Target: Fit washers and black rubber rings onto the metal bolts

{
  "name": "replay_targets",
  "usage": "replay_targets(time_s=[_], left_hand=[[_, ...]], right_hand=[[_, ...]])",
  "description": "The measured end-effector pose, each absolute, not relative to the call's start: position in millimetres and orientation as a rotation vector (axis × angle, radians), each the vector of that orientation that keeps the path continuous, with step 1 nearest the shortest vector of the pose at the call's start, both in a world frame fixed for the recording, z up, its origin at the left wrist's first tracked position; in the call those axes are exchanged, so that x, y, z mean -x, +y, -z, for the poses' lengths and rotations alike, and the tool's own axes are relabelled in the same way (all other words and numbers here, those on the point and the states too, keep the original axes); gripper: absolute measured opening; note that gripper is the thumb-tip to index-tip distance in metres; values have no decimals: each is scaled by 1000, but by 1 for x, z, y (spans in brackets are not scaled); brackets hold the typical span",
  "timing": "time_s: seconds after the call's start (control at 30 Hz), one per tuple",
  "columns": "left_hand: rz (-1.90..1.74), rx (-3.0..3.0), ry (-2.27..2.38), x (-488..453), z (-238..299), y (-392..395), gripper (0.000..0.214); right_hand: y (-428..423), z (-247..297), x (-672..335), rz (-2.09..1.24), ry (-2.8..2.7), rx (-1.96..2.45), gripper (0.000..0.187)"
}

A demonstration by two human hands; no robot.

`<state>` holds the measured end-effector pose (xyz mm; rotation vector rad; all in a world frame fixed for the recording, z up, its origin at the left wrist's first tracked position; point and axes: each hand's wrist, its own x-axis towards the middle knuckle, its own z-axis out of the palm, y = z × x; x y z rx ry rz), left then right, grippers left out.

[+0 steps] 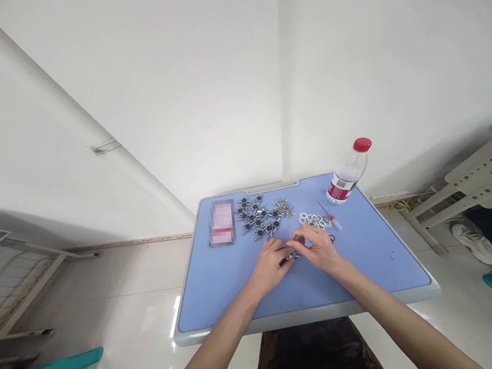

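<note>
Head cam: L hand (273, 264) grips small metal part (292, 256), 5 o'clock of parts pile (258, 217). R hand (319, 248) at its 1 o'clock, can't tell if gripping. Part prob. light, stiff, slick; hold body.

On the table (222, 303), around a clock centred between left hand (272, 261) and right hand (319, 246), the phone (222, 222) lies at ten, knobbed parts (258, 223) at eleven, screws (283, 207) at twelve, flat plates (314, 220) at one, the screwdriver (335, 222) at two, the bottle (344, 184) behind it.
</note>
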<state>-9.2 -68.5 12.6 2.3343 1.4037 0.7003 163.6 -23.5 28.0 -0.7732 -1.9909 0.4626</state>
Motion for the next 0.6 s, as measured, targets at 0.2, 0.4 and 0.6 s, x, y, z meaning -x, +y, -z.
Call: replay_targets(time_s=[0.2,0.4,0.6], left_hand=[[-717,-2337,1413,9,-12,-68,10],[-727,-2314,1411,9,-11,-68,11],[-731,-2316,1408,10,-10,-68,13]], right_hand=[[-24,-30,-163,-580,-1971,752,18],[-26,-34,-164,-590,-1990,742,15],[-26,-33,-166,-569,-1972,755,13]])
